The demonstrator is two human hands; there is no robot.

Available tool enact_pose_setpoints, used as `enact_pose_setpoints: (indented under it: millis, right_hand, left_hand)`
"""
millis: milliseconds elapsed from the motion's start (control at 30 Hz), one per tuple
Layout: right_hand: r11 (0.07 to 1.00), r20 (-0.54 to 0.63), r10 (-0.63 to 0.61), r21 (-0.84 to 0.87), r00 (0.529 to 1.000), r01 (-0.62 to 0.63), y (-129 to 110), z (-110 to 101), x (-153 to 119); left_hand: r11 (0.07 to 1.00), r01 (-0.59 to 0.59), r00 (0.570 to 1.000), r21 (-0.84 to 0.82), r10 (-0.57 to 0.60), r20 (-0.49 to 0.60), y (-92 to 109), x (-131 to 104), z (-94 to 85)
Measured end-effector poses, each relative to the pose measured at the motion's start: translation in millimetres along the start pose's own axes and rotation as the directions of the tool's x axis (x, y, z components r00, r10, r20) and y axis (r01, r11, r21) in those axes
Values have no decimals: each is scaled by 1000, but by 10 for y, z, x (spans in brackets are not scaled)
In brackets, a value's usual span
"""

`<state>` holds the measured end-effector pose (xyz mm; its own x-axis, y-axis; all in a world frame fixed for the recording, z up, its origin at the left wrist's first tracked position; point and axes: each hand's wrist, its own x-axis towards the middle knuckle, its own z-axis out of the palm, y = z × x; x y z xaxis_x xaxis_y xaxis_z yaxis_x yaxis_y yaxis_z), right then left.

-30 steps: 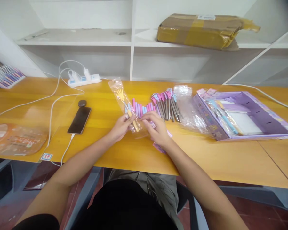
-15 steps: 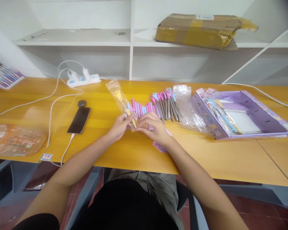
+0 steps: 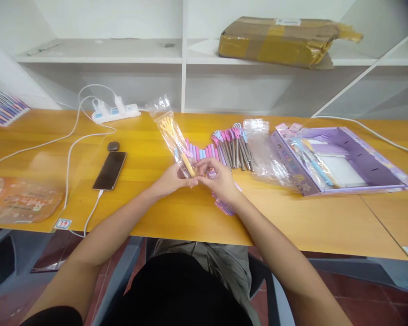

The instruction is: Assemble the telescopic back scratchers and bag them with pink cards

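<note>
A yellow hand-shaped back scratcher (image 3: pixel 187 164) lies inside a clear plastic bag (image 3: pixel 160 107), tilted with its hand end up and away from me. My left hand (image 3: pixel 176 179) is closed around the lower part of the bag. At the bag's bottom right, my right hand (image 3: pixel 218 179) pinches its edge with thumb and fingers. Behind my hands lies a row of pink, purple and blue handle grips (image 3: pixel 200 153). To their right are several back scratchers with metal rods (image 3: pixel 236 145) and pink or blue hands. Printed cards (image 3: pixel 224 206) lie partly under my right hand.
Clear empty bags (image 3: pixel 268 154) lie beside a purple box (image 3: pixel 357 188) holding bagged back scratchers. On the left are a phone (image 3: pixel 110 170) on a cable, a small dark case (image 3: pixel 113 146), a power strip (image 3: pixel 116 113) and an orange plastic bag (image 3: pixel 23 199). A taped carton (image 3: pixel 275 43) sits on the shelf.
The bagged back scratcher has turned and shows more of its face, its top edge now higher. My left hand has shifted its hold lower; my right hand stays at the bag's bottom.
</note>
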<state>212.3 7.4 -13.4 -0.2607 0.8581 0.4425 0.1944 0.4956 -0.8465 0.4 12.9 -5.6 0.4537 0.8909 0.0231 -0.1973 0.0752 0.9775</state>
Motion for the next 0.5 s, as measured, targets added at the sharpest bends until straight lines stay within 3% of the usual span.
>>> enact_pose_setpoints:
  millis: [167,367,500]
  right_hand:
    - [989,-36,80,130,996,-74,29,42,24]
    - [995,-70,97,29,993,-96,17,5,40]
    - [971,97,228,49,969,-233,-68,-32,36]
  left_hand:
    - [1000,-5,1000,20,5,-13,62,8,13]
    - [1000,1,1000,6,0,-31,47,24,17]
    - [999,-31,999,18,31,-6,18,12,1]
